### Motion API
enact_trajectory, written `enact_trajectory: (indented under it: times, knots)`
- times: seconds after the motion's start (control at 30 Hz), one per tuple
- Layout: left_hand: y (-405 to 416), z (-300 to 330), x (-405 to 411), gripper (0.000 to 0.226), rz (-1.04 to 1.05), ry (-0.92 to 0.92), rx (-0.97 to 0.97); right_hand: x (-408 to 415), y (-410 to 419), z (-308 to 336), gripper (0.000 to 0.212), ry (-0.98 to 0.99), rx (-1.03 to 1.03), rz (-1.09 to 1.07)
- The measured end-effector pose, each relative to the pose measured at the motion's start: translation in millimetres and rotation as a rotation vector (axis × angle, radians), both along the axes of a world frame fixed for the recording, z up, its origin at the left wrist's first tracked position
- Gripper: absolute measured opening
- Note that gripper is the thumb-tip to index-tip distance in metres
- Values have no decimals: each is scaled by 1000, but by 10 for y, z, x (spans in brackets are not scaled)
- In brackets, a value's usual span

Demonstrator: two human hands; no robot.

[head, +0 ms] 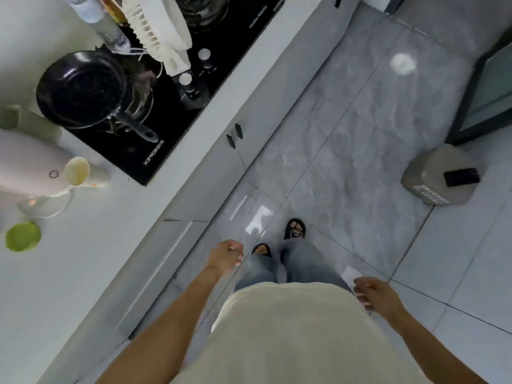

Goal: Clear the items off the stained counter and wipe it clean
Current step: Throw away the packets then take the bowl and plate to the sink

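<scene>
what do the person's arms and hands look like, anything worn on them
Both arms are bare as far up as the view shows, with no sleeves, gloves, watch or bracelets visible. The left hand and right hand have light-coloured fingernails. No rings can be made out; the picture is a bit blurred. Below them show a cream top, blue jeans and black sandals.

- Table (91, 261), near stretch: bare, open to reach.
- Table, far left: green bowl (23, 236), cup (76, 171), pink appliance (27, 162) crowd it.
- Cooktop (177, 106): black pan (83, 90), white rack (158, 31) block passage.

Grey tiled floor (346, 134), beige bin (437, 176) with black lid, glass door (490, 92)
</scene>
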State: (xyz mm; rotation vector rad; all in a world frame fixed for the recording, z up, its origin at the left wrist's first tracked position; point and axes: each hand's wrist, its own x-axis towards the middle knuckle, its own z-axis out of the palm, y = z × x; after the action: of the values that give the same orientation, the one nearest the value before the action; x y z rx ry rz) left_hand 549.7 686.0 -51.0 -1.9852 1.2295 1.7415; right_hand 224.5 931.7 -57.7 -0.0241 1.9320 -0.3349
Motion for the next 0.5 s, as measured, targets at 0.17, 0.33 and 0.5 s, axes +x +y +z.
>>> enact_trajectory:
  times: [0.17,0.33,0.5]
  knots:
    - [-745,-34,-849,14,-141,66,-49,-289,84,-87,19,-24,52,-245]
    - [-1179,-120,-1480,14,-212,5,-47,-831,-339,-174,18,9,68,-261]
    - [-1540,-112,-1825,12,-257,-86,-13,-1601,-1138,-154,17,-8,-49,-266]
